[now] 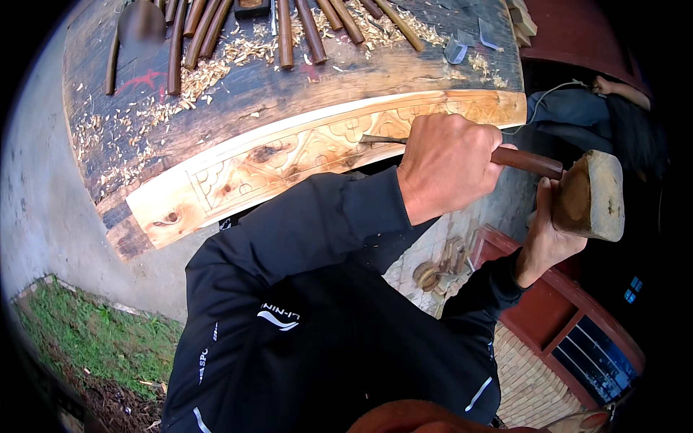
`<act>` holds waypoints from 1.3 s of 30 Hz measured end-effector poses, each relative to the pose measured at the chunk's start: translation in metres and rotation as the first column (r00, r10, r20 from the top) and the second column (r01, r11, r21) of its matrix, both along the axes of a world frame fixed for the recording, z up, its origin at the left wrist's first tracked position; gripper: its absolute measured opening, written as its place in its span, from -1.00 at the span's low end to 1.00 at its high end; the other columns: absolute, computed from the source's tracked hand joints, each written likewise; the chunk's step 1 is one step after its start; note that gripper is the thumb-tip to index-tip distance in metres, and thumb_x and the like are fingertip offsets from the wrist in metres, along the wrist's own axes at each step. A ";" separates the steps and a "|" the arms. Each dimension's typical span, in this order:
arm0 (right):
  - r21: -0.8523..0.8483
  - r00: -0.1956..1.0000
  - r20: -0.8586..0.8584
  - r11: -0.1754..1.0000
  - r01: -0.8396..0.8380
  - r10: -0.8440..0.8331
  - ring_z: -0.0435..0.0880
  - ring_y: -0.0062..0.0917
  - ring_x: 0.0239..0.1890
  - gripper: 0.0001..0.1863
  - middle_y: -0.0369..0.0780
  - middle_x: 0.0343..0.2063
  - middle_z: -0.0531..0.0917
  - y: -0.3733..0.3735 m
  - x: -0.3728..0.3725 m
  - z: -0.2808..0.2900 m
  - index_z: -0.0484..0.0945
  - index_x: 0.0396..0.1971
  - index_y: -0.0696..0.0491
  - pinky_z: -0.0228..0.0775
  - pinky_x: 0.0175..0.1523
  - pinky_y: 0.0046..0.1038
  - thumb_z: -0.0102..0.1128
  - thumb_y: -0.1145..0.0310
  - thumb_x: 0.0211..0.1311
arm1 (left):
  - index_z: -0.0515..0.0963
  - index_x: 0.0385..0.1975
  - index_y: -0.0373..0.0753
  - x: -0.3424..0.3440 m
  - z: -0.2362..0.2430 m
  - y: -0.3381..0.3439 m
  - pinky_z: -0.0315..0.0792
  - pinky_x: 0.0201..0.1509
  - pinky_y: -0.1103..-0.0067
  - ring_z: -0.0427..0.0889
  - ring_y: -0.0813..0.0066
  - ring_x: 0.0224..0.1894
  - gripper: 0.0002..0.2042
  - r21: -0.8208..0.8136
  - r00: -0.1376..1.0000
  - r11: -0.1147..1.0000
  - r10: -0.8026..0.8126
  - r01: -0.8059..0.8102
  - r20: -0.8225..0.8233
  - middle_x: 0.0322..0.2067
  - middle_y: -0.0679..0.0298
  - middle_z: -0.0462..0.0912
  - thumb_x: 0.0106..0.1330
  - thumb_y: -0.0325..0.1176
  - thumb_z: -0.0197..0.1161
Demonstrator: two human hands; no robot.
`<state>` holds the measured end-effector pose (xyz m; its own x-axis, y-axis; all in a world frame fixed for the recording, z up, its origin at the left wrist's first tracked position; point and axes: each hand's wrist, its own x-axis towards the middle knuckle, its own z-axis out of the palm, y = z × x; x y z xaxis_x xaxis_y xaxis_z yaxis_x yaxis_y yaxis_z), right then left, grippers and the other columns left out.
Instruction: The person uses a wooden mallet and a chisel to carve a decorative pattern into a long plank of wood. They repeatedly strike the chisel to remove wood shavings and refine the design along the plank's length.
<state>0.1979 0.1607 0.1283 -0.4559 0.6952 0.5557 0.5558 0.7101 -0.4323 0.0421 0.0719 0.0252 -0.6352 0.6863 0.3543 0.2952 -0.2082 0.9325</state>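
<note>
My left hand is closed round a carving chisel with a brown wooden handle. Its metal blade points left, and the tip touches the carved pattern on a long pale wooden board. Lattice and petal shapes run along this board, with a few dark knots. Lower right, my right hand grips a worn wooden mallet. The mallet head is against or very near the handle's end; I cannot tell whether they touch. My fingers hide the chisel's middle and most of the mallet's grip.
The board lies along the near edge of a dark worn workbench. Several wooden-handled tools lie at the back among wood shavings. Another person's arm shows at far right. Grass is at lower left, a red wooden frame lower right.
</note>
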 end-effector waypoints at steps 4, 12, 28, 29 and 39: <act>0.033 0.978 -0.190 0.996 -0.086 0.090 0.66 -0.52 -0.16 -0.39 -0.17 -0.24 0.68 -0.008 -0.018 0.015 0.48 0.21 0.30 0.56 0.08 -0.43 0.41 0.73 0.10 | 0.50 -0.71 -0.22 0.008 -0.002 -0.006 0.32 -0.61 0.32 0.56 0.08 -0.67 -0.69 0.031 0.999 0.999 0.039 -0.038 -0.025 -0.73 0.12 0.52 0.18 -0.30 0.44; 0.339 0.933 -0.114 0.896 -0.287 0.341 0.69 -0.49 -0.32 -0.59 -0.13 -0.23 0.72 -0.005 0.016 0.014 0.51 0.08 0.18 0.61 -0.07 -0.40 0.36 0.55 0.23 | 0.41 -0.74 -0.20 0.006 -0.005 -0.018 0.23 -0.64 0.37 0.47 0.18 -0.72 -0.59 0.180 0.997 0.981 0.079 -0.078 0.000 -0.76 0.21 0.40 0.19 -0.25 0.51; 0.020 0.994 -0.112 1.000 0.011 -0.008 0.65 -0.51 -0.16 -0.50 -0.17 -0.23 0.66 -0.037 0.000 -0.020 0.50 0.09 0.28 0.56 0.06 -0.42 0.41 0.74 0.12 | 0.41 -0.71 -0.19 0.015 -0.010 -0.037 0.21 -0.63 0.37 0.41 0.25 -0.72 -0.60 0.215 0.990 0.973 0.109 -0.087 -0.092 -0.73 0.24 0.34 0.16 -0.22 0.53; 0.054 0.995 -0.096 0.998 -0.036 0.042 0.64 -0.51 -0.17 -0.51 -0.17 -0.24 0.66 -0.034 0.002 -0.019 0.50 0.08 0.28 0.55 0.07 -0.42 0.41 0.74 0.13 | 0.42 -0.72 -0.19 0.013 -0.008 -0.034 0.21 -0.64 0.36 0.41 0.24 -0.73 -0.60 0.188 0.992 0.979 0.098 -0.081 -0.084 -0.75 0.23 0.36 0.18 -0.23 0.52; 0.189 0.937 -0.330 0.981 -0.049 0.110 0.57 -0.52 -0.35 -0.52 -0.17 -0.31 0.60 -0.041 -0.014 0.013 0.40 0.16 0.31 0.50 -0.06 -0.45 0.27 0.68 0.23 | 0.39 -0.80 -0.20 0.004 -0.006 -0.044 0.20 -0.66 0.36 0.39 0.20 -0.76 -0.53 0.171 0.999 0.985 -0.018 0.026 -0.046 -0.79 0.23 0.38 0.31 -0.21 0.43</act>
<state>0.1836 0.1200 0.1416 -0.2701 0.5423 0.7956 0.3371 0.8273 -0.4494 0.0458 0.0278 0.0195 -0.6018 0.6268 0.4949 0.3286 -0.3705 0.8688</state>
